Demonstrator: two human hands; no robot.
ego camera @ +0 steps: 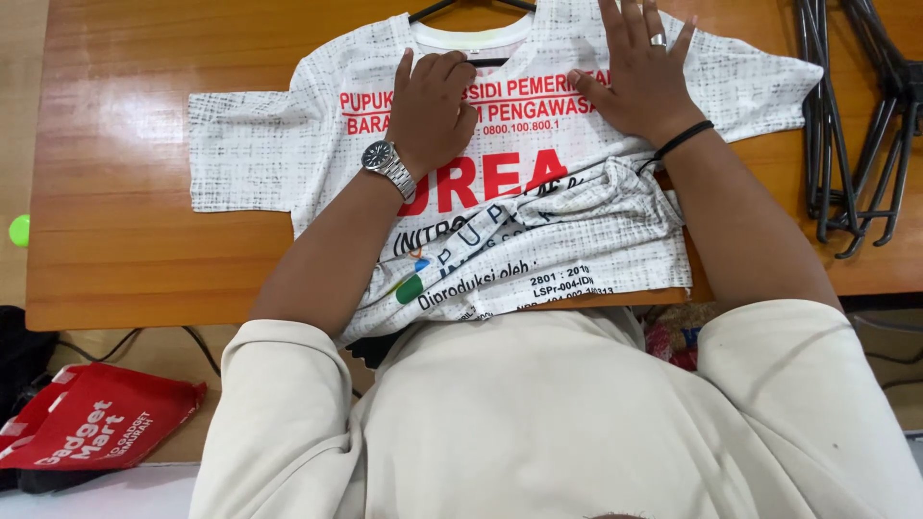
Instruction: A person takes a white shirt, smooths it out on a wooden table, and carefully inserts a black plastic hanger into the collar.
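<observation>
On the wooden table (115, 192), left hand (431, 111) loosely curled and right hand (642, 82) spread flat, both press the white T-shirt (288, 144), gripping nothing.

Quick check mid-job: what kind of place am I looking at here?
Probably a clothing shop or garment-packing workspace: a printed T-shirt on a hanger lies on a wooden table, with spare black hangers stacked alongside.
</observation>
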